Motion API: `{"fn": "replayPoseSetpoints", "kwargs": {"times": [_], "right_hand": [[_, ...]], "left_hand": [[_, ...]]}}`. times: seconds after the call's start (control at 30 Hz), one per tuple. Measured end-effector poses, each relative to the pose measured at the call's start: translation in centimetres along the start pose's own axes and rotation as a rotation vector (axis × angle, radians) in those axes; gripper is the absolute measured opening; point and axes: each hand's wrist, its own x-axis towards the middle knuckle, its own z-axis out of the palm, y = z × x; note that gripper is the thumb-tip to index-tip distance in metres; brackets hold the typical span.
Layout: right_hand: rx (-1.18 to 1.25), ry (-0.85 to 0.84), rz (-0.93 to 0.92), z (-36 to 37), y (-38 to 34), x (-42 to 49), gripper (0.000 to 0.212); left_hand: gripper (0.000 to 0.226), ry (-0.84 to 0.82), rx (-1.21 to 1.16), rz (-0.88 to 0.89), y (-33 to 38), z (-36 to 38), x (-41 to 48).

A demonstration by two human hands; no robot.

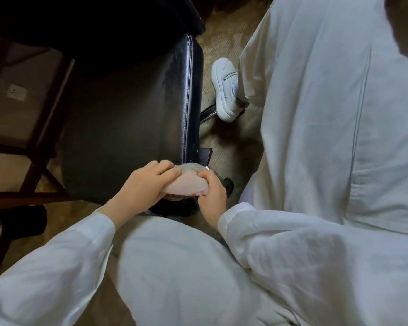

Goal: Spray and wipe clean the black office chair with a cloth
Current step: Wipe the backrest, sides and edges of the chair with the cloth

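The black leather office chair (pixel 127 118) fills the upper left, its shiny padded edge running down the middle. A pale pink cloth (pixel 186 185) is bunched at the chair's lower corner. My left hand (pixel 144 187) grips the cloth from the left with curled fingers. My right hand (pixel 212 196) pinches the cloth's right side, its thumb over the top. No spray bottle is in view.
A chrome chair leg (pixel 207 112) and a black caster (pixel 229 185) stick out beside the chair. My white shoe (pixel 224 88) stands on the patterned carpet (pixel 219 43). Dark wooden furniture legs (pixel 40 128) stand at the left. My white-clad knees fill the foreground.
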Motion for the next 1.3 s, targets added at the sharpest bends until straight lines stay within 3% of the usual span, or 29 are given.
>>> {"fn": "replayPoseSetpoints", "kwargs": {"times": [0.2,0.3,0.43,0.53,0.8,0.93,1.07,1.3], "right_hand": [[-0.231,-0.169,0.065,1.5,2.1,-4.0,0.034],[-0.197,-0.151,0.069,1.4,1.8,-3.8,0.025],[-0.050,-0.006,0.030,0.8,-0.1,-2.5,0.012],[-0.018,0.023,0.028,-0.1,-1.3,-0.9,0.024],[0.018,0.049,-0.068,-2.4,-4.0,5.9,0.041],[0.053,0.109,-0.125,-3.0,-5.4,10.8,0.043],[0.014,0.169,-0.190,-3.5,-7.8,18.0,0.041],[-0.009,0.146,-0.204,-5.4,-10.7,24.0,0.046]], "left_hand": [[0.049,-0.183,-0.072,0.006,2.0,1.5,-4.6],[0.047,-0.133,-0.003,0.048,2.1,1.9,-4.6],[0.044,0.039,0.120,0.049,1.3,1.7,-2.7],[0.033,0.129,0.130,0.077,0.3,1.7,-1.2],[0.033,0.271,0.112,-0.010,-2.7,0.7,3.7],[0.031,0.292,0.124,-0.059,-5.0,-1.1,7.5],[0.044,0.274,0.113,-0.237,-7.9,-2.9,12.1],[0.048,0.303,0.025,-0.360,-10.7,-4.2,16.9]]}}
